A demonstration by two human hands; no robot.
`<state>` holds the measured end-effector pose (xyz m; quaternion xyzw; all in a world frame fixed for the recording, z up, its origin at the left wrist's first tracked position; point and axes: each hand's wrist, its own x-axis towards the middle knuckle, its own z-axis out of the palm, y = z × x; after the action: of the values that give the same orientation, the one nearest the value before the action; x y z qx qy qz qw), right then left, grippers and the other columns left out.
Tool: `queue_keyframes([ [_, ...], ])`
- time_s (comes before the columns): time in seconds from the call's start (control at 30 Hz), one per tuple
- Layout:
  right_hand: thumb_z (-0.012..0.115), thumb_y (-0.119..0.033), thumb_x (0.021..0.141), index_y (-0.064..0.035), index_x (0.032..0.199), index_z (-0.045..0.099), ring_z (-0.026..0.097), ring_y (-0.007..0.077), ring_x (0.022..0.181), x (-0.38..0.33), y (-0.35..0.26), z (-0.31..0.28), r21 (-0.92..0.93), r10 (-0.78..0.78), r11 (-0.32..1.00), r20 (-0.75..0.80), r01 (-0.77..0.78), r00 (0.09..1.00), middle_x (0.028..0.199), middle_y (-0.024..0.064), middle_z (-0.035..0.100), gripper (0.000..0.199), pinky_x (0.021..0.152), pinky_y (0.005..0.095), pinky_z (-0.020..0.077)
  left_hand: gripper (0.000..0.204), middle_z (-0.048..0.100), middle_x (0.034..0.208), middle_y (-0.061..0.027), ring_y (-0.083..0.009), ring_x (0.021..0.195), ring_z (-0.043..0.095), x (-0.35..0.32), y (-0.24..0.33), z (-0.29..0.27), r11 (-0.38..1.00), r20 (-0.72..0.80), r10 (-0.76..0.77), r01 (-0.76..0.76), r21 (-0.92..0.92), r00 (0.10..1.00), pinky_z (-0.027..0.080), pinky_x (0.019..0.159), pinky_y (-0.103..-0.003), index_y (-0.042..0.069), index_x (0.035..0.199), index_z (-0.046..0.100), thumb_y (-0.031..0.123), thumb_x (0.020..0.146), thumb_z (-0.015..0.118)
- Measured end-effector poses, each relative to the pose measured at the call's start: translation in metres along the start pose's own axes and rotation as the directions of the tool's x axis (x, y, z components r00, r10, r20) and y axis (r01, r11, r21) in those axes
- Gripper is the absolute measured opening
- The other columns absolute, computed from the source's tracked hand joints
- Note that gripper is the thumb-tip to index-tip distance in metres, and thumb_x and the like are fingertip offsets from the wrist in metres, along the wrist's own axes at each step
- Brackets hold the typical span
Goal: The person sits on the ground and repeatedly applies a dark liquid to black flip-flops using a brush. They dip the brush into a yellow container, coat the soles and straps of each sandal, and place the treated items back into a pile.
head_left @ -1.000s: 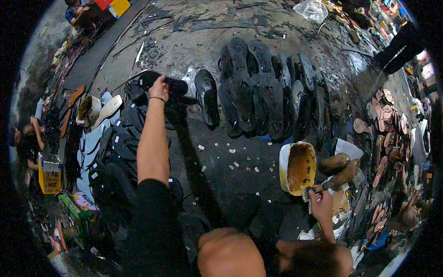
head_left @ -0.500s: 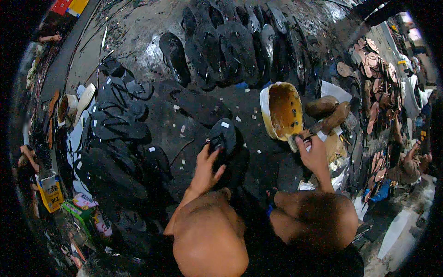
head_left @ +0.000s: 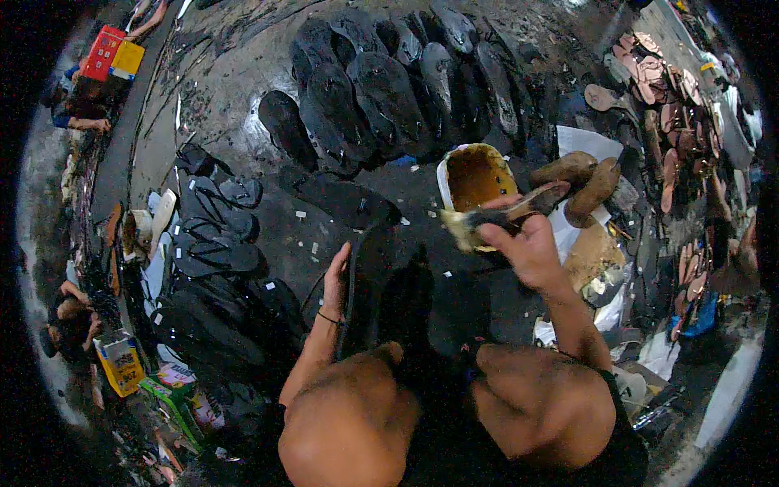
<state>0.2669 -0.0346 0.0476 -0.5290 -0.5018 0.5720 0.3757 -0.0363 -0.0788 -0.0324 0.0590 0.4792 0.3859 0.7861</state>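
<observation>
My left hand (head_left: 331, 286) grips a black sandal (head_left: 365, 284) by its left side. The sandal stands tilted on edge above my lap, its dark underside turned to the right. In my right hand (head_left: 534, 253) is a brush (head_left: 537, 197), held by its handle. Pale, glue-coated bristles point left toward the sandal, a short gap away from it. Just behind the brush sits a cut-open yellowish tub (head_left: 444, 185), brown and sticky inside, its front part hidden by the brush and hand.
Many black soles (head_left: 391, 97) lie in rows at the back. Strapped black sandals (head_left: 215, 253) are heaped on the left. Brown shoe lasts (head_left: 596, 191) lie right of the tub. Tan soles (head_left: 649, 69) pile up far right. Other people sit at the left edge.
The sandal has been lifted and turned on edge by my left hand. My right hand has brought the brush up from the tub's rim and leftward across its front.
</observation>
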Motion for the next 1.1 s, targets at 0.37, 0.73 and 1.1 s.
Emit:
queue_keyframes([
  [0.37, 0.073, -0.015, 0.086, -0.0086, 0.105, 0.071, 0.068, 0.0297, 0.098, 0.069, -0.041, 0.056, -0.489, -0.59, 0.731, -0.1, 0.477, 0.801, 0.1, 0.0093, 0.072, 0.02, 0.084, 0.0378, 0.0513, 0.053, 0.059, 0.133, -0.0152, -0.0297, 0.113, 0.063, 0.018, 0.035, 0.058, 0.941, 0.341, 0.238, -0.128, -0.315, 0.909, 0.053, 0.097, -0.041, 0.005, 0.143, 0.047, 0.041, 0.104, 0.037],
  [0.73, 0.073, -0.017, 0.088, -0.0093, 0.101, 0.071, 0.069, 0.0287, 0.095, 0.037, -0.066, 0.078, -0.156, -0.576, 0.801, 0.062, 0.578, 0.815, 0.099, 0.0102, 0.073, 0.015, 0.086, 0.038, 0.052, 0.064, 0.051, 0.141, -0.0129, -0.0271, 0.125, 0.054, 0.017, 0.038, 0.049, 0.757, 0.046, 0.537, -0.505, 0.415, 0.843, 0.044, 0.107, -0.042, 0.004, 0.147, 0.041, 0.049, 0.102, 0.038],
  [1.1, 0.071, -0.016, 0.09, -0.0038, 0.107, 0.069, 0.07, 0.0196, 0.088, 0.093, -0.057, 0.031, -0.293, -0.481, 0.86, -0.191, 0.418, 0.855, 0.097, 0.0107, 0.074, 0.021, 0.079, 0.0323, 0.0531, 0.057, 0.055, 0.138, -0.0137, -0.0264, 0.12, 0.058, 0.011, 0.051, 0.052, 0.905, 0.14, 0.412, -0.386, -0.178, 0.901, 0.046, 0.105, -0.04, 0.003, 0.142, 0.047, 0.044, 0.104, 0.041],
])
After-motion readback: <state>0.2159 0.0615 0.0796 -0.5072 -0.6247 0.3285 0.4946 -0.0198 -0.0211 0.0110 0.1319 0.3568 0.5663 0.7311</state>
